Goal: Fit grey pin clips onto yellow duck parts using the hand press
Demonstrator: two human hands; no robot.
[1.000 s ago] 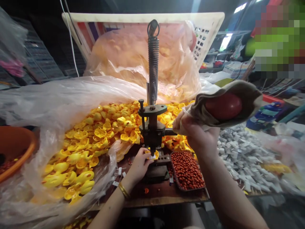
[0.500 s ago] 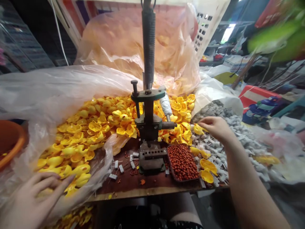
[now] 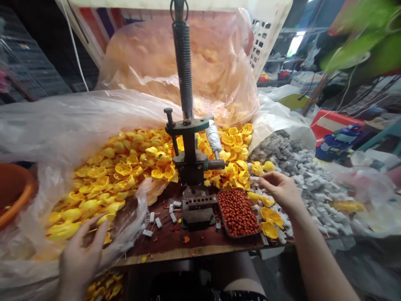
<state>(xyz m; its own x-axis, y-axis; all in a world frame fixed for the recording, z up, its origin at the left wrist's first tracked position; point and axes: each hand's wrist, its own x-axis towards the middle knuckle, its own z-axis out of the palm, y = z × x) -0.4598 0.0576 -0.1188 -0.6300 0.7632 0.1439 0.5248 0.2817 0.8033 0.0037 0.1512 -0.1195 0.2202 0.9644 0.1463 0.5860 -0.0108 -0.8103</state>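
Note:
My left hand (image 3: 83, 248) reaches over the near left end of the heap of yellow plastic shells (image 3: 125, 169), thumb and fingers apart around a yellow piece at the heap's edge. My right hand (image 3: 278, 190) is at the near left side of the pile of small grey-white parts (image 3: 313, 184), its thumb and fingertips pinched on a small white part (image 3: 254, 179). A yellow duck-like piece (image 3: 257, 168) lies just beyond those fingertips. Between the hands stands a metal hand press (image 3: 191, 167).
A tray of small red-brown beads (image 3: 239, 213) sits right of the press. Loose white parts (image 3: 158, 222) lie to its left. An orange tub (image 3: 14, 190) is at far left, clear plastic sheeting (image 3: 131, 102) behind the heap, and a red box (image 3: 328, 125) at right.
My left hand has moved right, its fingers now wider apart. My right hand has come slightly nearer, off the yellow piece and onto a white part. The view has shifted slightly.

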